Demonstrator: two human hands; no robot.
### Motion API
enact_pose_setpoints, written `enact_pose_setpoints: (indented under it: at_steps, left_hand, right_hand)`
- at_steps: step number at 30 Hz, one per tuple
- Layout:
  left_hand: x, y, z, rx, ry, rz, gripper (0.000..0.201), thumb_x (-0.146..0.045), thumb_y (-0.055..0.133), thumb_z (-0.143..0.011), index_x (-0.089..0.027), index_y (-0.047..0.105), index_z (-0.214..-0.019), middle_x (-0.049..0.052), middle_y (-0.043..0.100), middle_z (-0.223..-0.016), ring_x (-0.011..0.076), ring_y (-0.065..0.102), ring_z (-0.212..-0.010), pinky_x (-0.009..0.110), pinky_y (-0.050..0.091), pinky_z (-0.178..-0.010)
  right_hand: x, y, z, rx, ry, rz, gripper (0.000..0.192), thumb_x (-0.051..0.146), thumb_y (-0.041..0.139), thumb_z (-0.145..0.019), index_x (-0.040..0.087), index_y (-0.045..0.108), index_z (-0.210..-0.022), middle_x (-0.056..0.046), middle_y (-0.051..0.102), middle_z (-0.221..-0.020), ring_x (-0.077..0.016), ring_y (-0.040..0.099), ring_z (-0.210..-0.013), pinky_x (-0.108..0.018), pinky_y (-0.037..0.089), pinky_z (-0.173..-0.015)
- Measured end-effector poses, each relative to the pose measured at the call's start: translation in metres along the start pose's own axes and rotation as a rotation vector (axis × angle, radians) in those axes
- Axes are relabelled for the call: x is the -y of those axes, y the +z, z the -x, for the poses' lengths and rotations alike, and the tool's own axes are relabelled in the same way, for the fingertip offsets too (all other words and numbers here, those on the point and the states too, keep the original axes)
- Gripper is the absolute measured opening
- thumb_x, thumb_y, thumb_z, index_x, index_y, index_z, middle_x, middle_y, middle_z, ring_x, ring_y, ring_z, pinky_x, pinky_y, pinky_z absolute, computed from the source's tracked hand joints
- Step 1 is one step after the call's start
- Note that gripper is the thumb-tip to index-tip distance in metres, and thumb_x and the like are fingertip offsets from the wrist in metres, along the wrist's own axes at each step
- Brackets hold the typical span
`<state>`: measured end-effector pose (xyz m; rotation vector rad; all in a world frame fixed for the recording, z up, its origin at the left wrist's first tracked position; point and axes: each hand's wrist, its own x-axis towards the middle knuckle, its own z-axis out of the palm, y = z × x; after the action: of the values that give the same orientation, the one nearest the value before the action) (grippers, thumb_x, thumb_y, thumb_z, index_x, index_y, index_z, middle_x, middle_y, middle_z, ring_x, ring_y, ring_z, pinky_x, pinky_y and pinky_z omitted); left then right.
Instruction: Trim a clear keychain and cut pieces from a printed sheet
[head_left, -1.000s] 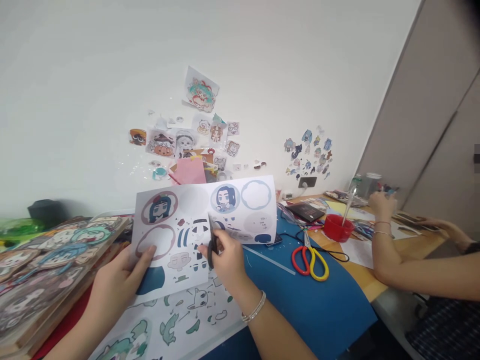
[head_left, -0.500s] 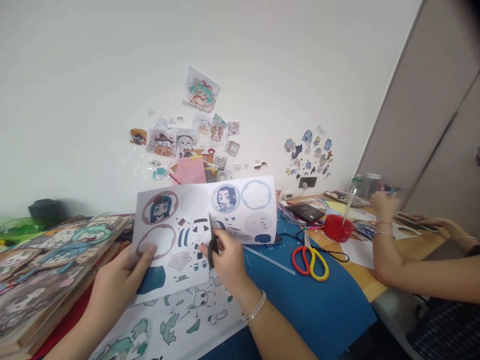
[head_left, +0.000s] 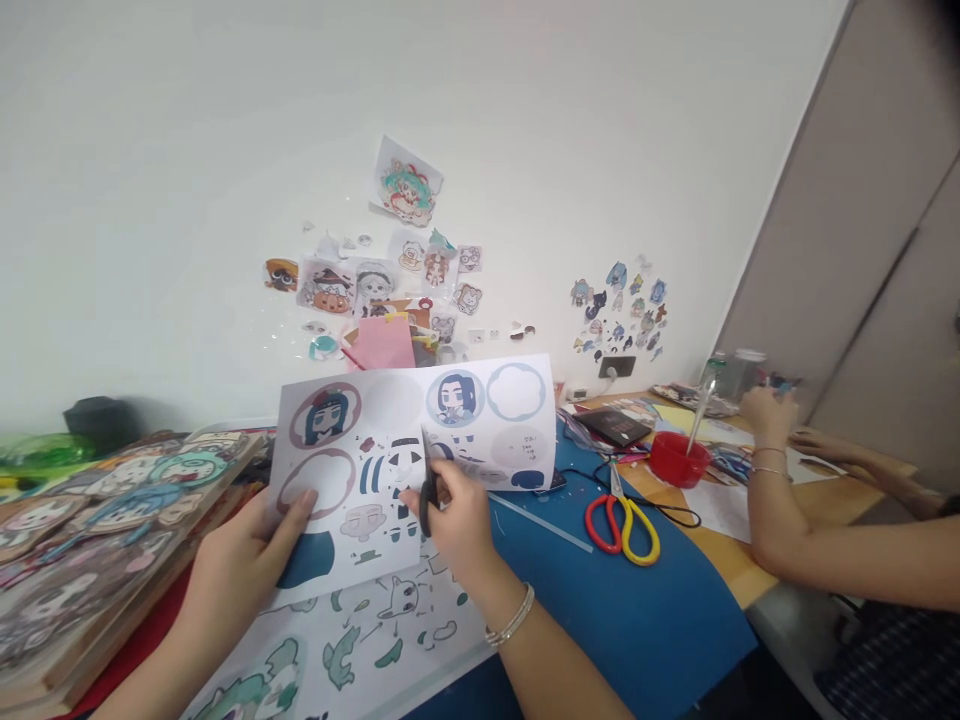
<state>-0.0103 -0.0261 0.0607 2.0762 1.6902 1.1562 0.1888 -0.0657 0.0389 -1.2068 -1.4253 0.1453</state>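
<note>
My left hand grips the left edge of a printed paper sheet, thumb on the front. The sheet shows cartoon characters in ovals and loose face and hair parts. My right hand, a bracelet on its wrist, is closed round the black handle of a pair of scissors. Their blades are mostly hidden at the sheet. A cut runs up from the bottom edge near the middle, and the right part bends away. Beneath lies another printed sheet with green animal parts.
On the blue mat lie red-and-yellow scissors and a clear strip. Stacked cartoon-covered boards stand at left. A red bowl sits at right, beside another person's arm. Cutouts hang on the wall.
The view has shifted slightly. My hands, the sheet and the black scissors keep nearly the same positions. At right, the other person's farther hand has moved a little.
</note>
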Motion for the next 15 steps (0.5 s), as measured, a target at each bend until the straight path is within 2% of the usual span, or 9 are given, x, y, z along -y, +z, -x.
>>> enact_pose_setpoints:
  at_steps: [7,15]
  left_hand:
    - [0.0021,0.0019,-0.0015,-0.022,0.034,0.003,0.037,-0.058,0.042,-0.069,-0.022,0.051,-0.072,0.002,0.062,-0.064,0.0190,0.058,-0.059,0.023,0.042,-0.049]
    - [0.0001,-0.0004,0.0004,-0.030,0.062,0.004,0.033,-0.053,0.045,-0.071,-0.021,0.054,-0.076,0.001,0.064,-0.065,0.0185,0.059,-0.059,0.022,0.042,-0.048]
  right_hand:
    - [0.0013,0.0002,0.0007,0.020,0.046,-0.056,0.024,0.031,0.063,-0.071,0.019,0.062,-0.091,0.002,0.050,-0.059,-0.0118,0.041,-0.053,-0.021,0.034,-0.047]
    - [-0.0016,0.0027,-0.0008,0.030,0.062,-0.097,0.023,0.033,0.063,-0.071,0.017,0.063,-0.088,0.004,0.041,-0.054,-0.0100,0.034,-0.050,-0.021,0.028,-0.043]
